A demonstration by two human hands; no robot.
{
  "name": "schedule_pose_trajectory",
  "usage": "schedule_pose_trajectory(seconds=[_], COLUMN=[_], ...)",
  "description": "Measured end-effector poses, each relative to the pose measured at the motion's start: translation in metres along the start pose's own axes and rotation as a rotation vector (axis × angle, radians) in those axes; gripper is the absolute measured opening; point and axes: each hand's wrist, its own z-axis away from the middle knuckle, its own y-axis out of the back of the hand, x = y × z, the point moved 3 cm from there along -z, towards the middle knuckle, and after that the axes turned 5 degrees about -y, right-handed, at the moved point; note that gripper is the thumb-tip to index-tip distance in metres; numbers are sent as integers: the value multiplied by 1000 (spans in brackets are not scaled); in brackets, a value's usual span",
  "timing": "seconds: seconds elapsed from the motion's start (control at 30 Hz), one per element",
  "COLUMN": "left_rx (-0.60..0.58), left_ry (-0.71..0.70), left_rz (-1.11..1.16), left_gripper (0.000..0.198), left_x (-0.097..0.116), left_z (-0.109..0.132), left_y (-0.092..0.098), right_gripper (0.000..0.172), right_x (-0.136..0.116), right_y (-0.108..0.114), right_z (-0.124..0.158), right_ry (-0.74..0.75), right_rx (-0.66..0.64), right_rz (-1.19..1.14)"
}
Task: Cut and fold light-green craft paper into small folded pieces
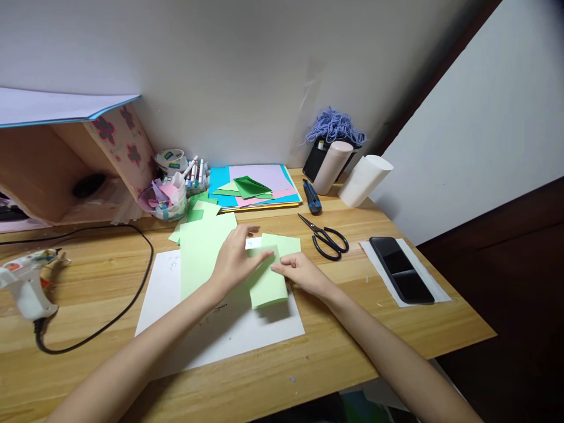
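A folded piece of light green paper [268,285] lies on a white sheet [229,329] in the middle of the wooden desk. My left hand [235,261] rests on the paper's left part, fingers bent and pressing its top edge. My right hand [299,275] pinches the paper's right edge with fingers together. A larger light green sheet [200,252] lies just left of it, under my left wrist. Another light green piece [284,242] shows behind the folded one.
Black scissors [328,239] and a blue cutter [312,198] lie to the right. A phone [400,269] rests on white paper. Coloured paper stack [253,185], marker cup [196,173], white rolls [363,179] and yarn stand at the back. A glue gun [26,285] with black cable sits left.
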Motion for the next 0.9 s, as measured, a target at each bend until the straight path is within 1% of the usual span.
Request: schedule_pose_trajectory(seconds=[0.03, 0.07, 0.1, 0.13, 0.17, 0.2, 0.27, 0.37, 0.43, 0.47, 0.53, 0.6, 0.63, 0.73, 0.8, 0.9], left_rx=[-50, -112, -166, -199, -203, -181, -93, 30, 61, 55, -2, -102, -156, -275, -302, -302], left_ry=[-62, -96, -103, -90, -64, -33, 31, 120, 163, 177, 181, 153, 130, 76, 61, 51], left_rz=[-40, -53, -45, -20, 12, 44, 88, 112, 137, 153, 162, 133, 116, 111, 122, 104], left_gripper=[35, 27, 19, 16, 18, 20, 23, 29, 32, 33, 31, 26, 24, 21, 22, 21], left_x=[3, 5, 7, 7, 7, 6, 2, -5, -9, -10, -9, -3, 1, 13, 17, 19], left_z=[0, 0, 0, 1, 1, 1, -1, -7, -12, -13, -16, -15, -14, -7, -3, 2], left_y=[0, -1, -2, -3, -2, -1, 3, 12, 18, 21, 24, 24, 23, 17, 11, 4], right_gripper=[31, 31, 31, 32, 32, 32, 30, 29, 28, 28, 28, 28, 27, 23, 20, 16], right_x=[0, 0, 0, -1, -1, -2, -4, -7, -10, -10, -12, -13, -14, -16, -17, -16], right_y=[-4, -8, -11, -13, -14, -15, -13, -6, 2, 6, 16, 23, 26, 23, 17, 6], right_z=[1, 2, 3, 3, 4, 4, 5, 3, 2, 1, 1, 2, 3, 5, 6, 7], right_ry=[0, 11, 27, 42, 51, 50, 42, 53, 93, 114, 159, 199, 214, 258, 294, 336], right_rx=[-21, -35, -40, -40, -34, -26, 4, 99, 180, 227, 323, 402, 417, 400, 381, 373], right_rz=[21, 39, 52, 59, 57, 48, 21, -12, -51, -72, -109, -121, -115, -57, -7, 44])
